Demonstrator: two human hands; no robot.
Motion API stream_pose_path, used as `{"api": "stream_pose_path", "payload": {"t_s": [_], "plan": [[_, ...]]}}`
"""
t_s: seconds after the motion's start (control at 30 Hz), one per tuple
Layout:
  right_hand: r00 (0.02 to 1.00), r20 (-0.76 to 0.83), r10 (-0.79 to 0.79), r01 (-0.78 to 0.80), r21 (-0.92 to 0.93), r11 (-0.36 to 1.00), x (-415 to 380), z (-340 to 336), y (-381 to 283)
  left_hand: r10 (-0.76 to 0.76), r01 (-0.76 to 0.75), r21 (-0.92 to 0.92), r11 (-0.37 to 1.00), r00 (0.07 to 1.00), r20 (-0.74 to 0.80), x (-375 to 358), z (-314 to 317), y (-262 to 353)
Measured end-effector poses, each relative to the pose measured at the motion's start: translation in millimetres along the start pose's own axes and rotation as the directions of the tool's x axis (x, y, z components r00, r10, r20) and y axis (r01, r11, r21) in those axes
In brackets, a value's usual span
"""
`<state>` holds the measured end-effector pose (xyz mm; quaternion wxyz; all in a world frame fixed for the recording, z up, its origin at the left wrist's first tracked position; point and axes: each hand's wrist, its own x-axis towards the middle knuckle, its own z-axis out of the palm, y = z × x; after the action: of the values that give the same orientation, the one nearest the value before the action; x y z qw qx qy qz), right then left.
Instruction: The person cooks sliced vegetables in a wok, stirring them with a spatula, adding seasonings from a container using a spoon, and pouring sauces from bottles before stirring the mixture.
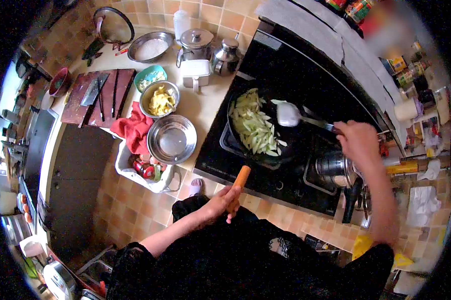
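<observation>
Around the orange-brown wooden handle (242,176) of a dark wok (280,140), the fingers of my left hand (222,201) are closed. Sliced pale green vegetables (254,122) lie heaped on the wok's left side. My right hand (358,142) grips the far end of a metal spatula (313,121). Its broad, shiny head is inside the wok, just right of the slices, with a few pale pieces beside it. The wok sits on a black stovetop (215,162).
A pot (333,165) stands on the right burner. Left of the stove are an empty steel bowl (172,139), a bowl of yellow food (159,100), a red cloth (135,129), and a cutting board (80,92) bearing a cleaver (92,93). A waste bin (155,185) hangs below the counter.
</observation>
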<state>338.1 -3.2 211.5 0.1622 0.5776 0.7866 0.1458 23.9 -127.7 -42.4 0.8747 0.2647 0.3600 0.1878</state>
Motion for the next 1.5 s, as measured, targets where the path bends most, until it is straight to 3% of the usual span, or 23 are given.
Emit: {"api": "stream_pose_path", "payload": {"t_s": [0.1,0.2,0.33,0.37,0.43,0.5,0.57,0.63,0.73,0.83,1.0,1.17,1.27,1.4,1.5], "plan": [[0.959,0.282,-0.019,0.007,0.045,0.999,5,-5,29,-0.002,0.002,-0.007,1.000,1.000,-0.002,0,0,0],[0.878,0.466,-0.113,-0.066,0.352,0.934,-3,15,32,-0.015,0.016,0.011,1.000,1.000,-0.024,-3,0,6],[0.888,0.460,0.009,-0.320,0.603,0.731,-21,54,-28,-0.005,0.005,-0.010,1.000,1.000,0.001,2,-4,-1],[0.934,0.353,0.057,-0.282,0.630,0.724,-27,88,-36,-0.009,0.008,-0.012,1.000,1.000,-0.005,0,-3,0],[0.908,0.412,0.075,-0.396,0.784,0.479,-26,107,-48,-0.005,0.005,-0.014,1.000,1.000,-0.012,-1,-3,4],[0.665,0.746,0.037,-0.746,0.662,0.074,-26,80,-33,-0.004,0.004,-0.022,1.000,1.000,-0.009,-3,-1,4],[0.620,0.783,-0.051,-0.781,0.610,-0.136,-28,71,-8,0.002,-0.003,-0.016,1.000,0.999,-0.051,-1,1,4],[0.662,0.750,0.018,-0.747,0.657,0.108,-34,44,9,-0.002,0.002,-0.002,1.000,0.999,-0.050,0,2,5],[0.792,0.610,0.041,-0.511,0.624,0.590,-42,37,23,-0.017,0.017,0.007,1.000,0.999,-0.026,-3,2,9],[0.846,0.517,0.129,-0.310,0.280,0.909,-38,21,-16,-0.023,0.023,0.000,1.000,1.000,-0.017,-5,3,11],[0.958,0.167,0.234,-0.280,0.355,0.892,-21,92,-37,-0.007,0.007,-0.021,1.000,1.000,-0.001,-2,-1,5],[0.984,-0.152,0.098,-0.058,0.249,0.967,-33,68,-47,0.023,-0.023,0.016,1.000,0.999,0.025,0,-2,6],[0.994,-0.092,0.062,-0.057,0.059,0.997,-43,19,-37,0.007,-0.007,0.019,1.000,1.000,0.007,-2,0,9],[0.988,0.082,0.135,-0.124,-0.127,0.984,-24,3,-21,0.017,-0.017,0.022,1.000,0.999,-0.028,-7,5,12],[0.991,0.038,0.129,-0.126,-0.077,0.989,14,41,-13,0.027,-0.026,0.032,0.999,0.999,-0.042,-5,2,10]]}}
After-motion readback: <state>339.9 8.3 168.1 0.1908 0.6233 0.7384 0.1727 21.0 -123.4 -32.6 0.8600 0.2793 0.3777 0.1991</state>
